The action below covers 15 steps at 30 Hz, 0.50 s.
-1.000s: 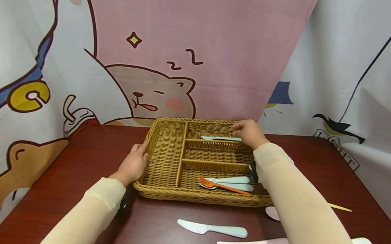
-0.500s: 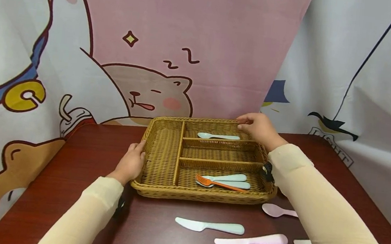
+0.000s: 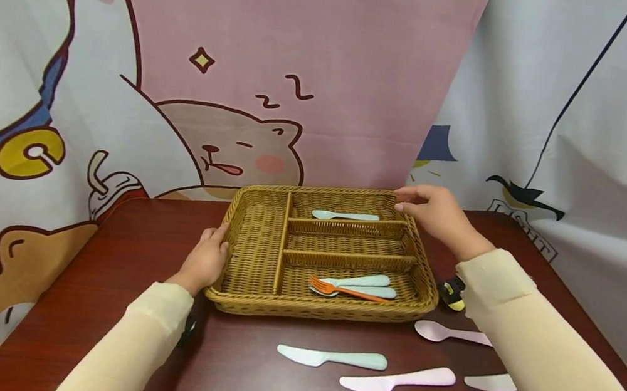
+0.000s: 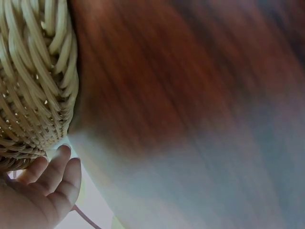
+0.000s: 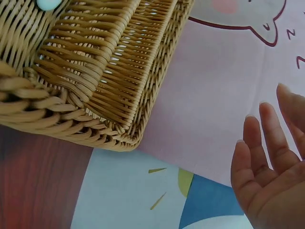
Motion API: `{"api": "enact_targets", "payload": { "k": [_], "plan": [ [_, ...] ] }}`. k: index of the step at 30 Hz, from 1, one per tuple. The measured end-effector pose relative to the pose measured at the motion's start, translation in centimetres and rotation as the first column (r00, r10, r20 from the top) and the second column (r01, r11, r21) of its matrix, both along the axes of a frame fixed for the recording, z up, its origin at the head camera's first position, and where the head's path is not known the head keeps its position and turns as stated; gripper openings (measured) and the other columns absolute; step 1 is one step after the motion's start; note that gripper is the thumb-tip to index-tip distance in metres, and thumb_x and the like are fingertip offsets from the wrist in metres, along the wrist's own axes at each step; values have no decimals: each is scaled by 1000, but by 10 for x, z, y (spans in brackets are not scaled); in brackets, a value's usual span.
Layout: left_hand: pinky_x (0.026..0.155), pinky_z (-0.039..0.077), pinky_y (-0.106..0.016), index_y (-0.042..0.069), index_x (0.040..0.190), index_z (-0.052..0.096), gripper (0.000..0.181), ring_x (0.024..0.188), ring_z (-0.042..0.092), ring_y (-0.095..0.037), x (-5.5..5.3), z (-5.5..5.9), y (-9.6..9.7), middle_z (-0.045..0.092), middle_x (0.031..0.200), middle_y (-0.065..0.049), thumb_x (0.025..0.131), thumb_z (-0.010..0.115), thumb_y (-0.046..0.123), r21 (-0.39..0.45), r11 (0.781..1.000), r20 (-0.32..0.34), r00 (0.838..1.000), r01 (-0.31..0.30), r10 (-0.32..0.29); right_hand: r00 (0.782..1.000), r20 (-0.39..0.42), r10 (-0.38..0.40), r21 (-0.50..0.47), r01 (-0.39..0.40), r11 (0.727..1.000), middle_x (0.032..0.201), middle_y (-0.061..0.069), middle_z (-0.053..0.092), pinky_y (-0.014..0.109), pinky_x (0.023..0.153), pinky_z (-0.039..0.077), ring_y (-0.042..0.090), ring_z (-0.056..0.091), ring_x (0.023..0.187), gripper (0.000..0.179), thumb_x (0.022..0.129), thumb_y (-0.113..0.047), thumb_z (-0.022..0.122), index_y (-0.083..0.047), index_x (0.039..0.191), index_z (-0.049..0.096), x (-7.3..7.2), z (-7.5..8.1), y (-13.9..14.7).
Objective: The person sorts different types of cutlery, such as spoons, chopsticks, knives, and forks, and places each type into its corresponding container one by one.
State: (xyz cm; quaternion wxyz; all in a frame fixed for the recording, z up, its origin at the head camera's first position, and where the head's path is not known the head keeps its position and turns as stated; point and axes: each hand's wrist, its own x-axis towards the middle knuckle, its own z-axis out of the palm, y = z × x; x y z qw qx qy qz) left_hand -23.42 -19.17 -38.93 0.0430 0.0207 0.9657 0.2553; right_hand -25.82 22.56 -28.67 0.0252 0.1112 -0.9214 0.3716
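Observation:
A woven wicker cutlery tray (image 3: 319, 310) with several compartments sits on the table. My left hand (image 3: 202, 263) touches its left outer side; in the left wrist view the fingers (image 4: 66, 183) lie against the wicker wall, thumb hidden. Beside the back right corner is my right hand (image 3: 442, 217), with extended fingers holding nothing; the right wrist view shows it apart from the rim. The back compartment holds a pale blue spoon (image 3: 345, 216). In the front compartment an orange fork (image 3: 338, 288) lies over pale blue cutlery (image 3: 367, 280).
On the table in front of the tray lie a pale green knife (image 3: 332, 358), a pink knife (image 3: 398, 380), a pink spoon (image 3: 447, 333) and a whitish knife blade (image 3: 491, 382) partly under the right sleeve. A printed curtain (image 3: 368, 100) hangs behind.
My right hand has drawn away rightward from over the tray's back right corner, its fingers straightening. The left hand stays at the tray's side. The head view has shifted slightly.

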Motion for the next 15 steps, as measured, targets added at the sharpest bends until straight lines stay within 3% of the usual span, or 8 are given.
{"api": "enact_targets", "payload": {
  "k": [9,15],
  "plan": [
    [93,45,-52,8,156,12,53,120,51,-40,1,2,0,22,148,-25,107,30,17,18,1000,9,1000,11,-11,999,33,-22,-93,25,995,126,19,61,48,94,46,32,53,120,41,95,-26,65,-4,129,61,29,-6,12],
    [100,41,-54,7,156,11,53,126,45,-41,0,1,-1,21,149,-25,107,29,17,16,1000,1,1000,8,-8,994,98,-41,-145,55,988,133,19,56,53,98,43,33,49,124,48,93,-30,66,-3,132,58,46,-14,21]
  ]
}}
